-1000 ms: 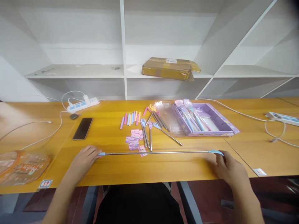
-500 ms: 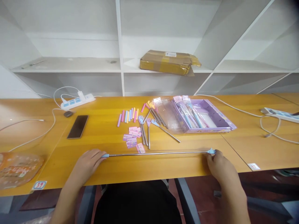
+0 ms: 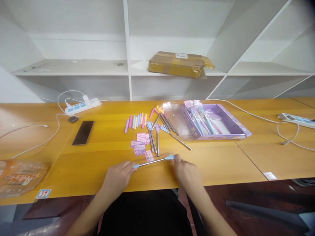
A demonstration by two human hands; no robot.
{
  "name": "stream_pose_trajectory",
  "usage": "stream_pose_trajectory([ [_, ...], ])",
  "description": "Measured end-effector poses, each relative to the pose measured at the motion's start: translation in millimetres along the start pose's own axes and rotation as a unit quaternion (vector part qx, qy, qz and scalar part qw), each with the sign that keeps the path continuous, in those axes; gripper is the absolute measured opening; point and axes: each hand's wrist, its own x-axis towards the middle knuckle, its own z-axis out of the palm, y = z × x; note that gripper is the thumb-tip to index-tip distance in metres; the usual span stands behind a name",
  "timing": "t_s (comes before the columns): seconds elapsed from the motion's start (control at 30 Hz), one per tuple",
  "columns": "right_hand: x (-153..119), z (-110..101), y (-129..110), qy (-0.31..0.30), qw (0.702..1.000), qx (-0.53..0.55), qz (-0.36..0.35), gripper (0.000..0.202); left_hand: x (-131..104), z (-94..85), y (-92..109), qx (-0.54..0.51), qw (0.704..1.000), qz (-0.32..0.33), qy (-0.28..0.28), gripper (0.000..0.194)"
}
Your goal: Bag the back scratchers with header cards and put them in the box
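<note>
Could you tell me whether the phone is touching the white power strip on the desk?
Apart. The head view shows bare desk and a small dark object between the phone and the power strip.

Left hand and right hand pinch, close together.

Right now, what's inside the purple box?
The purple box lies open and holds several packaged blue-handled tools on its left side, some with pink header cards. The right side shows something white. Whatever lies under the packets is covered.
</note>
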Motion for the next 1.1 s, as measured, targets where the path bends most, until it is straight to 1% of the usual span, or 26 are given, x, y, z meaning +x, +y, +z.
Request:
stream_pose_trajectory([
  [0.07,-3,-1,-34,-0.001,0.999,-0.010,-0.039,0.024,4,9.4,8,-0.008,1.000,0.002,-0.004,0.040],
  [0.13,-6,-3,-52,-0.001,0.998,-0.017,-0.056,0.027,5,12.7,9,-0.020,1.000,0.003,0.004,0.038],
  [0.2,-7,-4,-60,-0.001,0.997,-0.025,-0.071,0.028,5,12.7,5,-0.024,1.000,0.006,0.014,0.037],
  [0.3,-4,-6,-65,0.007,0.995,-0.041,-0.092,0.026,6,14.1,2,-0.022,1.000,0.010,0.017,0.036],
  [0.4,0,-8,-66,0.031,0.996,-0.040,-0.071,0.022,8,22.4,4,-0.056,0.998,-0.007,0.014,0.033],
  [0.47,2,-8,-62,0.042,0.998,-0.020,-0.049,0.022,8,30.2,7,-0.090,0.996,-0.020,0.007,0.033],
  [0.53,5,-6,-57,0.030,0.998,0.021,-0.044,0.021,8,36.7,8,-0.112,0.993,-0.025,-0.009,0.035],
  [0.6,7,0,-50,0.000,0.997,0.068,-0.043,0.019,9,40.3,8,-0.114,0.993,-0.024,-0.031,0.035],
  [0.7,12,8,-41,-0.043,0.991,0.120,-0.037,0.020,9,41.1,6,-0.101,0.994,-0.023,-0.046,0.034],
  [0.83,20,10,-32,-0.074,0.986,0.141,-0.048,0.023,11,39.2,6,-0.098,0.993,-0.030,-0.062,0.033],
  [1.0,22,8,-27,-0.072,0.983,0.156,-0.070,0.021,13,37.2,8,-0.099,0.990,-0.048,-0.093,0.031],
  [1.1,21,8,-27,-0.060,0.984,0.152,-0.074,0.024,14,37.0,8,-0.083,0.989,-0.055,-0.105,0.031],
])
